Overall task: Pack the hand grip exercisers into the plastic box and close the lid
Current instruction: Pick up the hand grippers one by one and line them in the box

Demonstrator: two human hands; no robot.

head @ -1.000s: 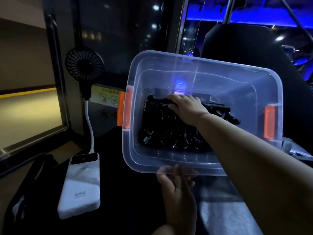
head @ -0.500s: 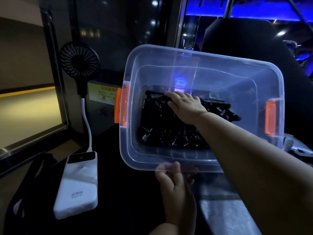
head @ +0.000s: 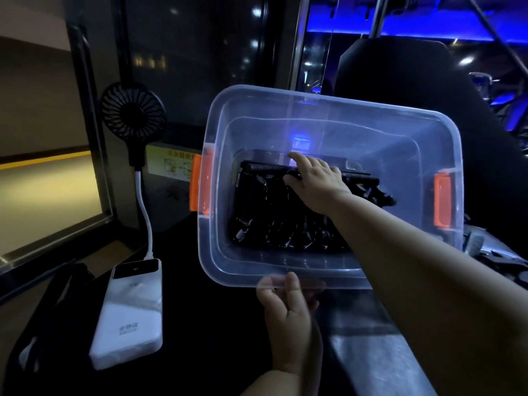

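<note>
A clear plastic box (head: 371,138) with an orange latch (head: 200,182) at each end is tipped so that its opening faces me. Several black hand grip exercisers (head: 265,215) lie packed together on its bottom. My right hand (head: 317,184) reaches inside and rests on top of them, fingers stretched toward the far wall. My left hand (head: 288,318) grips the box's near rim from below, its fingertips showing through the plastic. No lid is in view.
A small black fan (head: 133,111) stands to the left, wired to a white power bank (head: 131,312) on the dark surface. A black bag (head: 57,304) lies at the far left. A dark seat back (head: 414,87) rises behind the box. A grey metal surface (head: 377,355) is at the lower right.
My right hand's fingers have stretched a little farther over the exercisers toward the far wall. The box and my left hand stay as they were.
</note>
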